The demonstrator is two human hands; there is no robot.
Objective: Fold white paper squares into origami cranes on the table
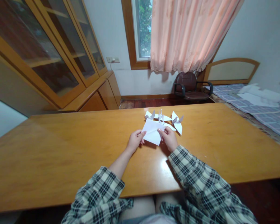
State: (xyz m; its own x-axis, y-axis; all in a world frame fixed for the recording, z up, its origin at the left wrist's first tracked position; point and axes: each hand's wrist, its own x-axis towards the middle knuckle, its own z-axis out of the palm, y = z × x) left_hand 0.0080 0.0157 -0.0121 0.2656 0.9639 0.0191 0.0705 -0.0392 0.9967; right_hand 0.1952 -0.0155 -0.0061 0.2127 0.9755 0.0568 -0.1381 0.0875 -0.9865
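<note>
A white sheet of paper (152,132), roughly square with a faint crease across it, is held up a little above the table. My left hand (135,140) pinches its left edge, thumb on top. My right hand (169,138) grips the right edge the same way, with the thumb on the paper's face. Just behind the sheet, several folded white paper cranes stand on the table; the rightmost paper crane (177,122) lies beyond my right hand. The sheet partly hides the nearer cranes.
The wooden table (60,155) stretches wide to both sides. Beyond it are a brown office chair (189,87), a glass-fronted cabinet (67,53) at the left and a bed (252,102) at the right. A pink curtain (184,34) partly covers the window.
</note>
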